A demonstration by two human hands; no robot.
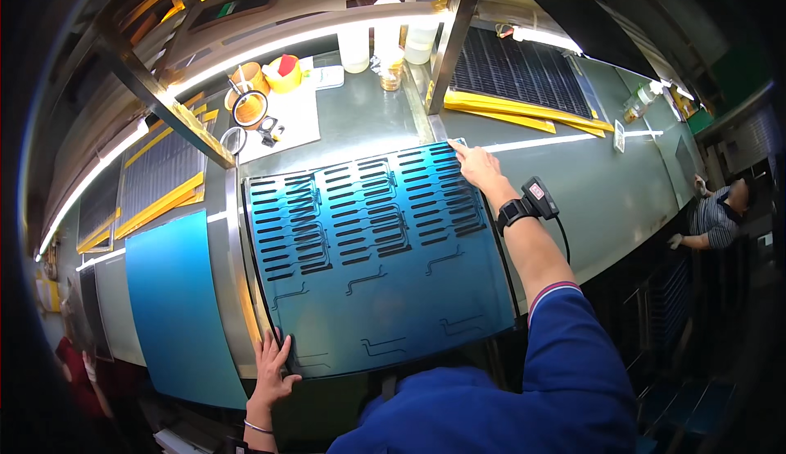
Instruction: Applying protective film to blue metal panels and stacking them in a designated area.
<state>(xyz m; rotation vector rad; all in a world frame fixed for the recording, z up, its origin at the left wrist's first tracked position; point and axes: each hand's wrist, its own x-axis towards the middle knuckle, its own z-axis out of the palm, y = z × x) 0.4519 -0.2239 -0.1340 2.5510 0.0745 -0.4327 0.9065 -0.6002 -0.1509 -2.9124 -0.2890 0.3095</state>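
A large blue sheet [409, 290] with rows of dark slots and thin bent dark lines lies on the bench in front of me. My left hand [274, 368] rests at its near left corner, fingers spread and stretched along the edge. At the far right corner, my right hand [481, 170] touches the sheet with a stretched finger; its other fingers are partly hidden. A dark wristband with a small black device [538, 198] and a cable is on my right wrist. Neither hand appears to lift the sheet.
A plain blue sheet [176, 298] lies at left. Behind stand tape rolls [283, 74], a magnifier [248, 110], scissors [270, 131] and white bottles [354, 49]. Yellow-edged slotted panels [524, 77] lie at back right. A metal post [450, 45] rises nearby. Another person [720, 212] is at far right, another [78, 364] at far left.
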